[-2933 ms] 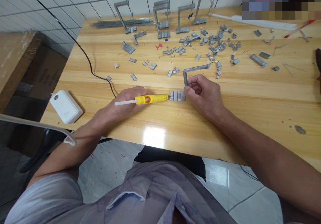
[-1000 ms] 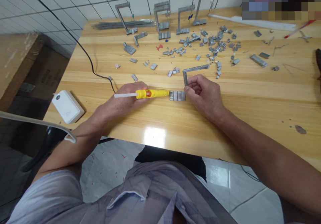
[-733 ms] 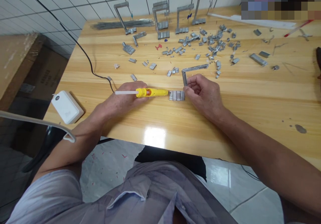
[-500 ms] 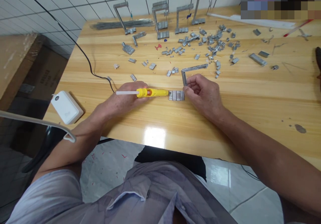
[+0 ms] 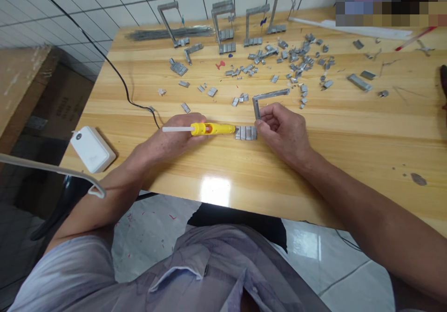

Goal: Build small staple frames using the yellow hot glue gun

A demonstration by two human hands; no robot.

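Fingers of the left hand (image 5: pixel 171 142) wrap tight around a yellow glue gun (image 5: pixel 211 129) in the middle of the frame. Its tip touches a row of small metal blocks (image 5: pixel 246 132) lying on the wooden table (image 5: pixel 349 130). Just to the right, the right hand (image 5: pixel 284 132) pinches a bent metal strip (image 5: pixel 267 98). Loose metal bits (image 5: pixel 296 58) lie higher up. A white box (image 5: pixel 92 148) sits at the left edge.
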